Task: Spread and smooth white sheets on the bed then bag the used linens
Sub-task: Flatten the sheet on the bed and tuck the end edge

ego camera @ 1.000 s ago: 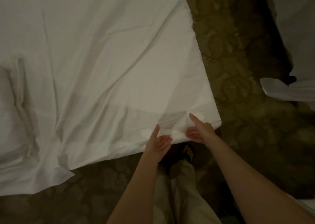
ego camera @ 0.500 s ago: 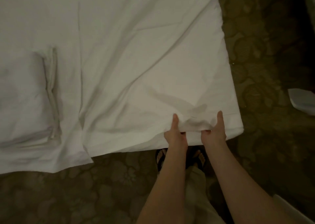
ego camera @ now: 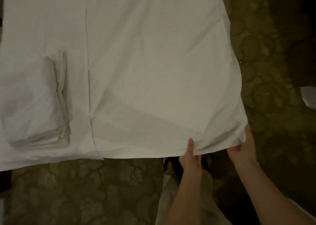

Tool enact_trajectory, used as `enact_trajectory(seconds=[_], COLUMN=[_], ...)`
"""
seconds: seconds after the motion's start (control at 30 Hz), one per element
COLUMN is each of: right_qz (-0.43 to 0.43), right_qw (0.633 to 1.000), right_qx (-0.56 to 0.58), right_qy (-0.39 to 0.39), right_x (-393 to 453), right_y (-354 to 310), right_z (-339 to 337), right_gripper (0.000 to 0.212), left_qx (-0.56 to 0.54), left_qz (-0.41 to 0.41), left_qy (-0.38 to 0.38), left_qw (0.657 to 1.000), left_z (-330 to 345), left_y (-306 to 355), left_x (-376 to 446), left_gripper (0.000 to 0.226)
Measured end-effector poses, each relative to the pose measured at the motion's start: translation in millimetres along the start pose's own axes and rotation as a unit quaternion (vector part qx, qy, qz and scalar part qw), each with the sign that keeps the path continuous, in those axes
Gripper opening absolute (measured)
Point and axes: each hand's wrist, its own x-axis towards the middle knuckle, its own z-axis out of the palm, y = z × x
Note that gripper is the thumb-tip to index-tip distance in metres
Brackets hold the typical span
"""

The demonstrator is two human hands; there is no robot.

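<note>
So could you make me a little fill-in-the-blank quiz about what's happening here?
1. Both hands grip the near edge of the white ____.
2. The right hand holds the sheet at its ____.
3. A folded stack of linen lies to the ____ of the left hand.
4. The floor is covered in patterned ____.

Answers: sheet; corner; left; carpet

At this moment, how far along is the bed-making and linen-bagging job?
Done: the white sheet lies spread across the bed, mostly flat. In hand: the left hand and right hand grip its near edge at the corner. Left: a folded white bundle sits on the bed; no bag is visible, so bagging seems unstarted.
</note>
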Motion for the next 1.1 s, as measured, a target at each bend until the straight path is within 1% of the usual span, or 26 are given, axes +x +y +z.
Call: enact_trajectory(seconds=[0.03, 0.07, 0.1, 0.17, 0.23, 0.33, 0.43, 0.5, 0.6, 0.63, 0.67, 0.7, 0.73, 0.77, 0.8, 0.83, 0.87, 0.9, 0.93, 0.97, 1.0, 1.03, 1.07, 1.1], right_qz=[0.005, -0.005, -0.021, -0.013, -0.009, 0.018, 0.021, 0.037, 0.060, 0.068, 0.073, 0.072, 0.068, 0.066, 0.056, 0.034, 0.010, -0.017, -0.044, -0.068, -0.095, -0.127, -0.155, -0.183], right_qw=[1.000, 0.999, 0.995, 0.983, 0.980, 0.990, 0.999, 0.999, 0.996, 0.994, 0.993, 0.993, 0.996, 0.997, 0.998, 0.999, 1.000, 0.999, 0.996, 0.989, 0.976, 0.958, 0.936, 0.913], right_qx=[0.014, -0.008, -0.048, -0.074, -0.082, -0.030, -0.018, 0.001, 0.059, 0.071, 0.074, 0.071, 0.047, 0.019, -0.011, -0.019, -0.019, -0.032, -0.064, -0.114, -0.174, -0.233, -0.287, -0.333], right_qy=[0.010, 0.041, 0.088, 0.170, 0.183, 0.139, 0.046, 0.005, -0.034, -0.050, -0.060, -0.060, -0.043, -0.034, -0.027, -0.027, -0.020, -0.027, -0.042, -0.064, -0.085, -0.109, -0.133, -0.150], right_x=[8, 11, 12, 9, 7, 8, 15, 19, 19, 20, 18, 20, 22, 23, 26, 30, 34, 35, 33, 32, 28, 24, 17, 12], right_y=[-6, -9, -14, -16, -13, -15, -24, -30, -42, -46, -51, -54, -58, -63, -68, -71, -73, -76, -77, -76, -74, -69, -63, -56], right_z=[-1, -3, -7, -18, -28, -31, -24, -20, -14, -12, -10, -9, -6, -2, 3, 7, 12, 18, 26, 33, 40, 45, 50, 52], right_gripper=[0.060, 0.059, 0.056, 0.052, 0.051, 0.050, 0.030, 0.039, 0.064, 0.074, 0.076, 0.067, 0.053, 0.043, 0.043, 0.047, 0.050, 0.050, 0.047, 0.044, 0.040, 0.037, 0.035, 0.036], left_qx=[0.010, 0.022, 0.036, 0.056, 0.056, 0.028, 0.034, 0.038, 0.043, 0.041, 0.041, 0.050, 0.071, 0.113, 0.186, 0.291, 0.410, 0.508, 0.564, 0.577, 0.556, 0.521, 0.488, 0.468], left_qz=[-0.002, -0.002, -0.004, -0.011, -0.018, -0.037, -0.059, -0.063, -0.062, -0.056, -0.050, -0.048, -0.056, -0.078, -0.118, -0.168, -0.210, -0.223, -0.208, -0.163, -0.092, -0.001, 0.097, 0.183], left_qy=[0.001, 0.004, 0.010, 0.030, 0.035, 0.009, -0.040, -0.072, -0.114, -0.118, -0.115, -0.106, -0.098, -0.097, -0.112, -0.144, -0.180, -0.208, -0.222, -0.225, -0.225, -0.224, -0.219, -0.221], left_qw=[1.000, 1.000, 0.999, 0.998, 0.998, 0.999, 0.997, 0.995, 0.991, 0.991, 0.991, 0.992, 0.991, 0.986, 0.969, 0.931, 0.869, 0.806, 0.767, 0.768, 0.794, 0.824, 0.839, 0.836], left_z=[-1, -1, -2, -3, -6, -6, 1, 13, 33, 38, 41, 42, 40, 37, 34, 33, 34, 38, 48, 61, 76, 92, 109, 125], left_y=[-2, -4, -6, -10, -11, -19, -35, -48, -64, -67, -70, -70, -68, -62, -54, -43, -31, -18, -7, 2, 9, 16, 22, 26], left_x=[1, 1, 2, 3, 4, 3, -4, -8, -16, -19, -19, -19, -20, -24, -28, -34, -40, -46, -52, -56, -56, -54, -53, -50], left_gripper=[0.042, 0.039, 0.035, 0.030, 0.036, 0.044, 0.043, 0.043, 0.051, 0.051, 0.049, 0.047, 0.046, 0.045, 0.047, 0.055, 0.065, 0.070, 0.066, 0.055, 0.043, 0.033, 0.025, 0.019])
